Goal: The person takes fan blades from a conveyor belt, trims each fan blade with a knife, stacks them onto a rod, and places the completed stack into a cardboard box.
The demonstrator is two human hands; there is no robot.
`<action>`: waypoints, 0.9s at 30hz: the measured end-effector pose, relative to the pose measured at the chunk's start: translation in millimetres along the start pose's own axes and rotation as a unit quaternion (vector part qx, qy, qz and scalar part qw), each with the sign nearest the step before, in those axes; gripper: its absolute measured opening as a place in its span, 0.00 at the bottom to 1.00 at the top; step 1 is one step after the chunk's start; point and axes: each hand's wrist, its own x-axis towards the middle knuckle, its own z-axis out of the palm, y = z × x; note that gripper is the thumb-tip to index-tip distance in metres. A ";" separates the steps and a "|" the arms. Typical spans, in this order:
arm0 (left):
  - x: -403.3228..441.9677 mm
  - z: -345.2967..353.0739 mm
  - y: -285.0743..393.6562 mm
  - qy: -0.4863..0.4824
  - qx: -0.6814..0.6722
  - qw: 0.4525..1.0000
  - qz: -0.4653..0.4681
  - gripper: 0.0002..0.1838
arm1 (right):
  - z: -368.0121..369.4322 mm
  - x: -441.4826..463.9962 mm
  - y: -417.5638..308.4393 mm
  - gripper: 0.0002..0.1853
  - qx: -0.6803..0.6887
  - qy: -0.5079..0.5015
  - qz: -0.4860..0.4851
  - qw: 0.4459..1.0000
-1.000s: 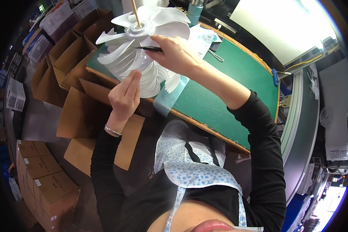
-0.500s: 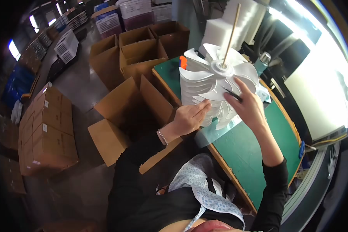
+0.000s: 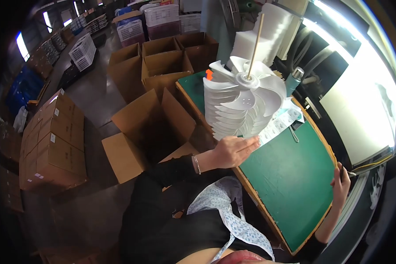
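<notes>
A tall stack of white fan blades [image 3: 246, 101] stands on the green-topped table, with a thin wooden rod [image 3: 256, 46] rising from its hub. My left hand [image 3: 235, 152] is at the foot of the stack, fingers pressed together at the near end of a printed label strip [image 3: 275, 127]; the fingertips partly hide what they grip. Off at the table's right edge is my right hand [image 3: 340, 185], its fingers closed around a slim black tool [image 3: 342, 168] that looks like a pen or tweezers.
An open cardboard box [image 3: 152, 127] sits left of the table [image 3: 290, 176], with several more open boxes [image 3: 167, 64] behind. Sealed cartons [image 3: 53, 145] are stacked at far left. A flask [image 3: 295, 79], a dark device with a cord [image 3: 297, 125] and an orange piece [image 3: 209, 75] are near the stack.
My right hand has left the top of the blade stack and moved right to the table's edge with the black tool. My left hand has shifted right and down from the blades' side to the label strip.
</notes>
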 end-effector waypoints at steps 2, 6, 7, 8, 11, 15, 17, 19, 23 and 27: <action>17.9 10.7 12.0 0.000 -0.016 1.000 0.025 0.14 | -31.6 -6.2 15.9 0.22 0.005 0.027 0.001 1.000; 47.3 44.0 34.7 -0.013 -0.048 0.997 0.064 0.15 | -93.2 -30.7 37.4 0.20 -0.078 0.110 0.001 0.991; 60.5 58.1 46.1 -0.020 -0.086 0.992 0.088 0.15 | -105.7 -50.0 10.5 0.20 -0.061 0.135 0.078 0.986; 75.2 73.5 59.2 -0.015 -0.141 0.986 0.087 0.15 | -131.5 -71.9 1.0 0.20 -0.088 0.146 0.096 0.981; 125.0 113.4 116.7 -0.110 -0.237 0.957 0.129 0.17 | -209.8 -166.3 -28.5 0.19 -0.110 0.310 0.099 0.939; 182.3 155.4 236.8 -0.114 -0.390 0.888 0.216 0.11 | -288.9 -373.8 -91.6 0.14 -0.243 0.524 0.252 0.776; 190.9 176.2 312.3 -0.151 -0.415 0.863 0.246 0.12 | -304.7 -479.1 -129.0 0.14 -0.248 0.623 0.359 0.650; 194.2 185.8 383.1 -0.155 -0.484 0.807 0.301 0.12 | -290.9 -572.8 -151.9 0.14 -0.250 0.682 0.401 0.558; 212.5 175.1 397.7 -0.158 -0.577 0.716 0.359 0.13 | -167.2 -637.9 -250.7 0.14 -0.250 0.740 0.496 0.379; 228.1 168.3 444.9 -0.197 -0.622 0.635 0.413 0.15 | -69.4 -721.1 -273.1 0.16 -0.215 0.839 0.438 0.239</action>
